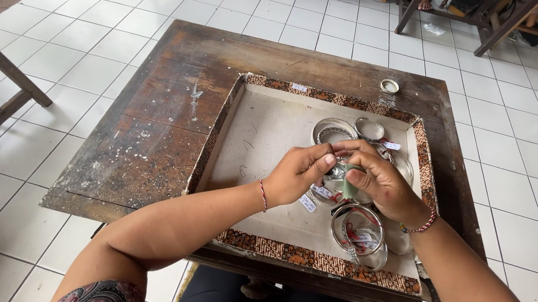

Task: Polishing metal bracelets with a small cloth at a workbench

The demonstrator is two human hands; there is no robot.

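while a silver bangle [341, 171] is being held between both hands above the middle of the tray [264, 132], it is being worked with a small green cloth [350, 187]. the left hand [296, 172] is being closed on the bangle's near side, its fingers [323, 163] pinching the rim, and the right hand [377, 180] is being curled around the cloth and pressed against the metal; both hands are gripping, none is being left open. the piece is being kept just over the other silver bangles [359, 230] lying toward the tray's right side, where small white tags [307, 203] are showing among them. the tray is sitting on the right half of the worn wooden bench [156, 137], and a small round cap [389, 85] is resting near the bench's far right corner. as a judgement, the rubbing is best being done with the rim pinned firmly by the left fingers, the piece being turned a little at a time so that no stretch is being skipped, and with it being kept low over the tray so a slip is being caught by the tray rather than the tiled floor [68, 48].
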